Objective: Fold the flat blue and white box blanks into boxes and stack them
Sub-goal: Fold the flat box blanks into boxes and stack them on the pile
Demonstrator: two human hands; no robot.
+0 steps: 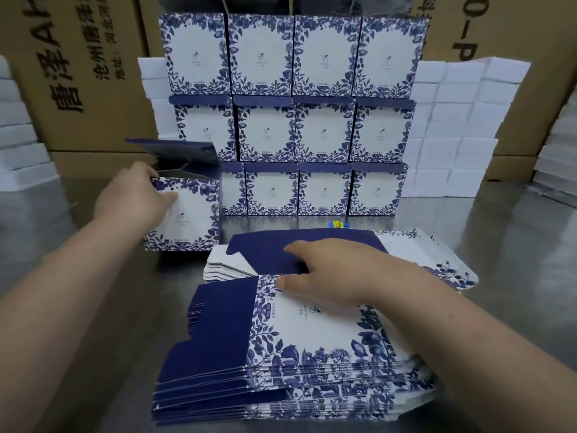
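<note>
While laying the right hand (331,273) flat on the near pile of flat blanks (296,354), fingers stretched over a navy flap (265,254), thumb on the printed panel, clasping nothing, apparently feeling for the next sheet to fold. Lying long axis across the desk (487,232), left to right and slightly skewed, dark flaps pointing left, floral panels to the right, fanning a little at the near edges.

Just beyond, gripping the folded box (184,214) by its upper left corner with the left hand (137,195), fingers curled over the rim, thumb on the front face. Standing upright on the desk, printed face toward the camera, mouth up, lid flap (175,151) raised and leaning back.

Seemingly parking it at the left end of the bottom row, just in front of the stacked boxes (296,120), three rows high and four across; touching or not, impossible to tell.

Next, probably: letting go of the box, then peeling off the top blank alone without dragging its neighbours.

Farther back, backing onto white blocks (452,126) and brown cartons (93,73).
</note>
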